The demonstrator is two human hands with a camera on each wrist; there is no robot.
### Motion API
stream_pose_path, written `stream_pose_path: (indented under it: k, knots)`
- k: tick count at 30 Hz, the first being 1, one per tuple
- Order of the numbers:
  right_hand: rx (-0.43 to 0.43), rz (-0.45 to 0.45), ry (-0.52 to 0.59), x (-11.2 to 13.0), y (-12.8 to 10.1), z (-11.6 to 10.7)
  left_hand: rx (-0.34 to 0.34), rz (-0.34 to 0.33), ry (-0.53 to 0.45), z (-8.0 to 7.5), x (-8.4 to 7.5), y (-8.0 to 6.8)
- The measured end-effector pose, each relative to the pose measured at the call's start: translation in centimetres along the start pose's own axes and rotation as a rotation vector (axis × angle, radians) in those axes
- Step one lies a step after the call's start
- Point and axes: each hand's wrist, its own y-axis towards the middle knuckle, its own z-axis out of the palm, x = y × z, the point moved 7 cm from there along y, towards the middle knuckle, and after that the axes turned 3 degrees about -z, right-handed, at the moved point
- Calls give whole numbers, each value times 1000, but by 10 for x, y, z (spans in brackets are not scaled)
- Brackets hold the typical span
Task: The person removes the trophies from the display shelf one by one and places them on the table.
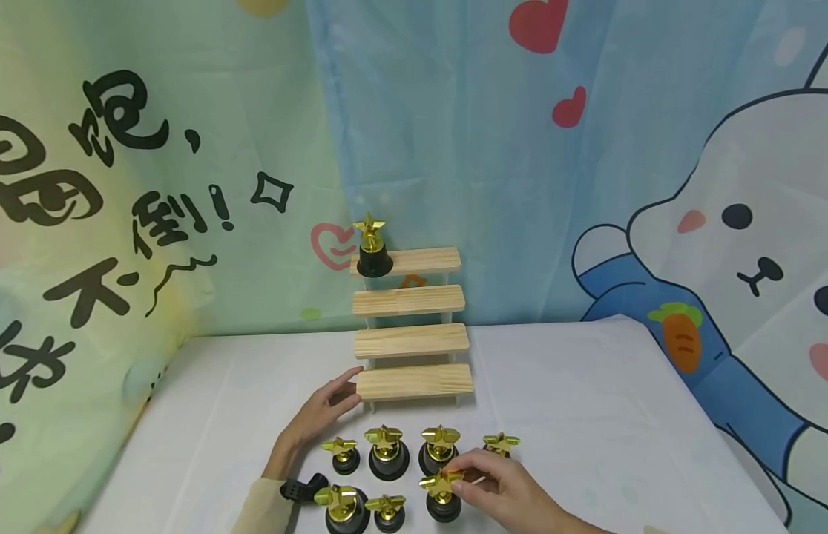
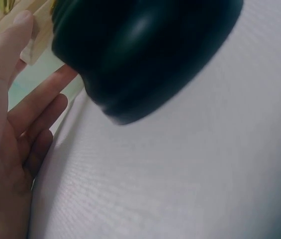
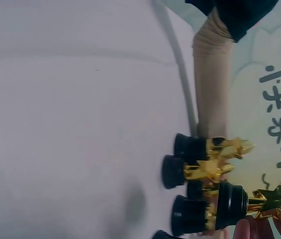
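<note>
My right hand (image 1: 501,486) pinches the gold star of a small trophy (image 1: 444,509) with a round black base. In the right wrist view the held trophy (image 3: 232,205) appears raised off the table. My left hand (image 1: 323,411) has loosely extended fingers at the left end of the lowest step of a four-step wooden display stand (image 1: 414,382); the thumb and fingers also show in the left wrist view. On the top step's left end stands another star trophy (image 1: 374,259). A large, blurred black trophy base (image 2: 150,55) fills the upper left wrist view.
Several more star trophies stand in front of the stand, including a back-row trophy (image 1: 387,461) and a front-left trophy (image 1: 345,512) beside my left wrist's black strap (image 1: 304,488). A white cloth (image 1: 587,415) covers the table. A printed curtain (image 1: 401,133) hangs behind.
</note>
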Motion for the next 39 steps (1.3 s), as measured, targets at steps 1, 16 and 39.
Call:
stream_pose_path:
  k: [1,16,39]
  knots:
    - [1,11,9,-5,0,1,-1,2,0,0,0,0]
    - [-2,133,80,-43,2,13,-12,13,1,-1,4,2]
    - [-56,161,45,-69,3,16,-16,21,26,0,-2,-1]
